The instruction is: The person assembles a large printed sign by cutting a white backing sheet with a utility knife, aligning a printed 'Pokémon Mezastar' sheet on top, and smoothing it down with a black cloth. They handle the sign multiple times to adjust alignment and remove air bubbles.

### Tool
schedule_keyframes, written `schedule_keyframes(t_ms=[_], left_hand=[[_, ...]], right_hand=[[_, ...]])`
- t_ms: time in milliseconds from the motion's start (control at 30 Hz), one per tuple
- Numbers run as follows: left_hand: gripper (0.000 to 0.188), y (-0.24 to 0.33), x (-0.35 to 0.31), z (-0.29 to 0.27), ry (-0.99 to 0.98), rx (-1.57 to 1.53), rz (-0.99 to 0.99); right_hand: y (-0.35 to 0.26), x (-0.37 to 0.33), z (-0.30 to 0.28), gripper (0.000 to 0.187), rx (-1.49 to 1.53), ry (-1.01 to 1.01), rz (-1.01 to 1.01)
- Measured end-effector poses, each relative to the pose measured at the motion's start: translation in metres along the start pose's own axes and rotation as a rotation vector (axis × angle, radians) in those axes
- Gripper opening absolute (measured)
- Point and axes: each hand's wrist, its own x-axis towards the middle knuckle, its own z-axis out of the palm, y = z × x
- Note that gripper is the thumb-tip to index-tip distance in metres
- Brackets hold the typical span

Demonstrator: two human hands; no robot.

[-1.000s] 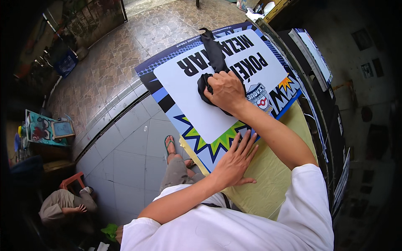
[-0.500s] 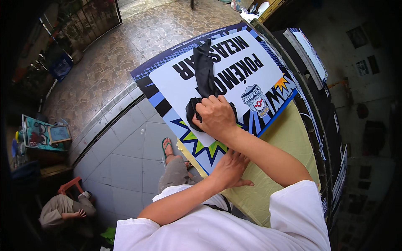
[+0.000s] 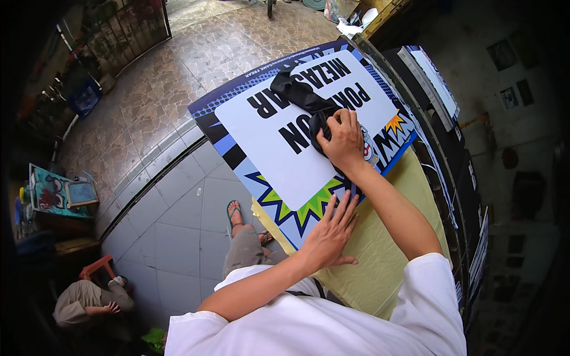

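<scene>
A large printed sign board [image 3: 261, 160] lies flat in front of me, its white panel carrying bold black lettering inside a blue, black and green comic-style border. My right hand [image 3: 343, 141] grips a bunched black cloth [image 3: 300, 96] and presses it on the right half of the panel. The cloth's loose end trails toward the far edge and covers some letters. My left hand [image 3: 328, 238] lies flat with fingers spread, fingertips on the board's near edge and palm by the yellow cover [image 3: 392, 237] underneath.
More boards [image 3: 430, 89] stand stacked along the right side. At lower left a person [image 3: 89, 299] sits near a red-orange stool [image 3: 98, 267]. A painted panel [image 3: 62, 188] leans farther left, and a blue container [image 3: 86, 98] stands by the gate. Grey tiles [image 3: 178, 237] cover the floor.
My right hand has slid right with the black cloth, uncovering letters in the middle of the panel. My left hand's fingers have spread and show more fully.
</scene>
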Motion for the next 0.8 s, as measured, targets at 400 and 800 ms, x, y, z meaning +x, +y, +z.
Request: schedule_keyframes(t_ms=[400,800], left_hand=[[0.105,-0.001,-0.001,0.011,-0.161,-0.067,-0.018],[0.101,0.001,-0.003,0.008,0.033,-0.007,-0.067]], right_hand=[[-0.086,0.002,0.011,0.043,0.502,-0.103,-0.318],[0.187,-0.068,0.003,0.047,-0.129,-0.037,0.767]])
